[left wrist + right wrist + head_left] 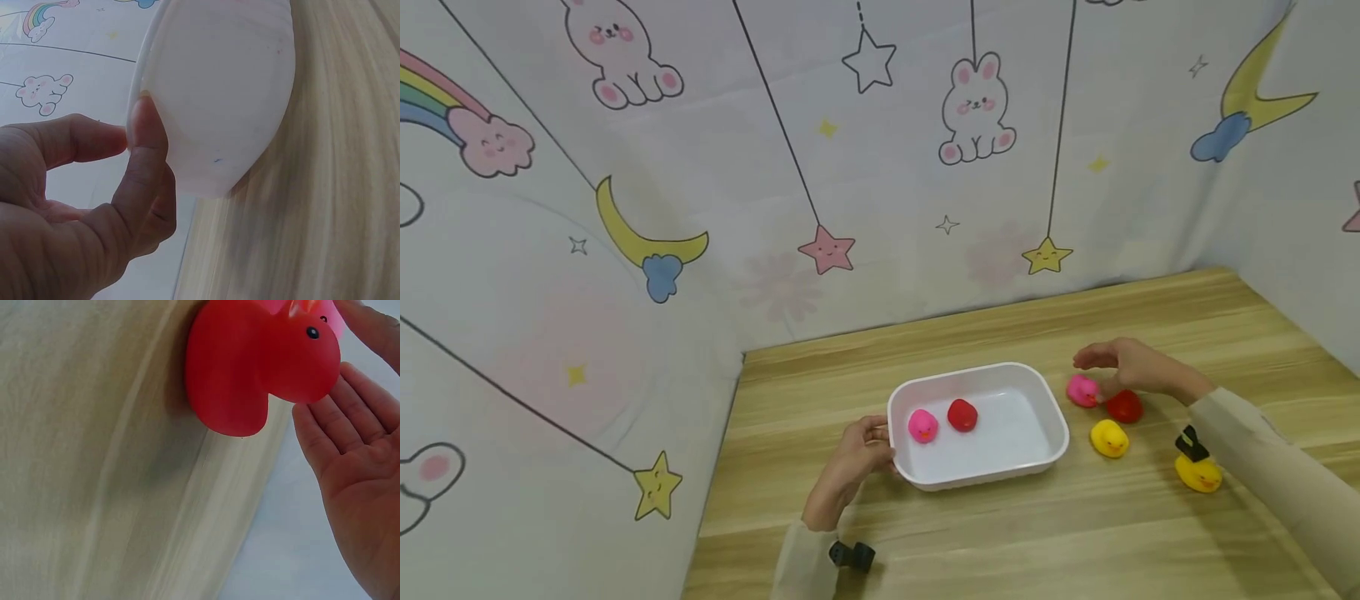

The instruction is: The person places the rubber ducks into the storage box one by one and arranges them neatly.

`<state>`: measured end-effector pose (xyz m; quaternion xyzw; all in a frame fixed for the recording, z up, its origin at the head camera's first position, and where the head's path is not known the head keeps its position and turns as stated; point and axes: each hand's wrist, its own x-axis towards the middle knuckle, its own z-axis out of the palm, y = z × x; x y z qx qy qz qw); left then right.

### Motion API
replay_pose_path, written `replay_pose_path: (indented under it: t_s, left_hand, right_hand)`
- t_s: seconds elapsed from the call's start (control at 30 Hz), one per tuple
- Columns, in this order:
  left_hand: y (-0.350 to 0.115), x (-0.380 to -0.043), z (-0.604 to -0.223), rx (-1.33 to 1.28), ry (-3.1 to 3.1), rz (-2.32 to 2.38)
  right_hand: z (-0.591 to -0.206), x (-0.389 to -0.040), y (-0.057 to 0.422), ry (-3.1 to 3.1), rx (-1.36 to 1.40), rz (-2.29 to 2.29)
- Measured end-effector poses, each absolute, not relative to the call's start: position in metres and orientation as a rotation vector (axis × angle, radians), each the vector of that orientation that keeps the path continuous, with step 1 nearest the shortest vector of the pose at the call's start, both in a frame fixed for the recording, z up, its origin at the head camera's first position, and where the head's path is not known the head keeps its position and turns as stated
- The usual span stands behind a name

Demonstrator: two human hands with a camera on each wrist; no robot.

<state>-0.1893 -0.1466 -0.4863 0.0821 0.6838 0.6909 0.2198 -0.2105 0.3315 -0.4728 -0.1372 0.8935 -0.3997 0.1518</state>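
A white plastic tray [1000, 467] sits on the wooden table, and my left hand [856, 450] pinches its left rim between thumb and fingers [147, 134]. Inside it lie a pink rubber duck [922, 427] and a red rubber duck [962, 415]. To the tray's right, my right hand [1138, 367] is over another pink duck [1081, 390] and another red duck [225, 369]. Its fingers are extended and grip nothing; whether the thumb touches a duck cannot be told. A yellow duck [1108, 438] stands nearer the front.
A second yellow duck [1199, 473] sits below my right forearm, partly hidden by the black wrist device [1191, 443]. White cloth walls [895, 192] with printed bunnies, stars and moons border the wooden table [940, 550] at the back and both sides.
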Motion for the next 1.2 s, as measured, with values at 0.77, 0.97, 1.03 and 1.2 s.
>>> replay_pose_path:
  t_s: [0.77, 0.97, 1.03, 1.2]
  left_hand:
    - [-0.147, -0.186, -0.486, 0.216, 1.859, 1.936]
    - [-0.146, -0.185, -0.489, 0.222, 1.86, 1.935]
    - [-0.146, -0.185, -0.489, 0.225, 1.865, 1.933]
    - [-0.147, -0.187, -0.488, 0.227, 1.878, 1.935]
  right_hand:
    - [-0.487, -0.22, 0.318, 2.677, -0.493, -0.954]
    - [-0.491, -0.219, 0.319, 2.697, -0.54, -0.962]
    - [-0.49, -0.219, 0.32, 2.705, -0.528, -0.971]
    - [-0.482, -0.221, 0.322, 2.708, -0.504, -1.05]
